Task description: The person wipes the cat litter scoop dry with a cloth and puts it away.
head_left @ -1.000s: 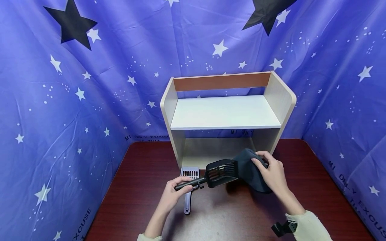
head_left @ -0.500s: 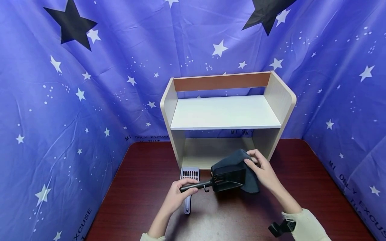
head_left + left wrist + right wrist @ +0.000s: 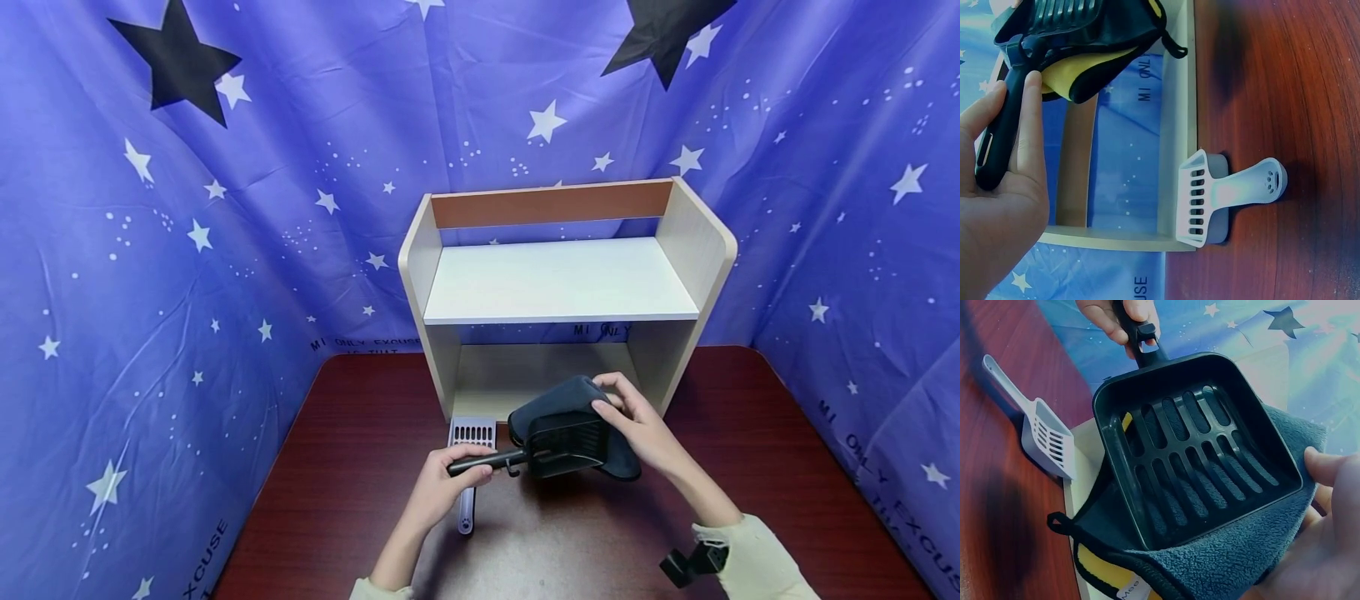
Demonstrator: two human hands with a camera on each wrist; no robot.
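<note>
My left hand (image 3: 438, 492) grips a black slotted litter scoop (image 3: 570, 454) by its handle, above the table and in front of the shelf. A dark blue-grey towelling cloth (image 3: 551, 400) lies against the back of the scoop, held there by my right hand (image 3: 637, 421). In the right wrist view the cloth (image 3: 1235, 556) shows through the slots and along the scoop's front edge. Yellow lining and a small hanging loop show on it. A second, pale grey litter scoop (image 3: 1225, 194) lies on the table below my left hand, its slotted end at the shelf's front left corner.
A pale wooden two-tier shelf (image 3: 562, 283) stands at the back of the dark red table (image 3: 352, 467). Blue star-printed curtains (image 3: 187, 333) hang behind it and at both sides.
My right hand has drawn the cloth left, from the scoop's front end along its back. The black scoop has tilted and shifted slightly right; the pale scoop has stayed put.
</note>
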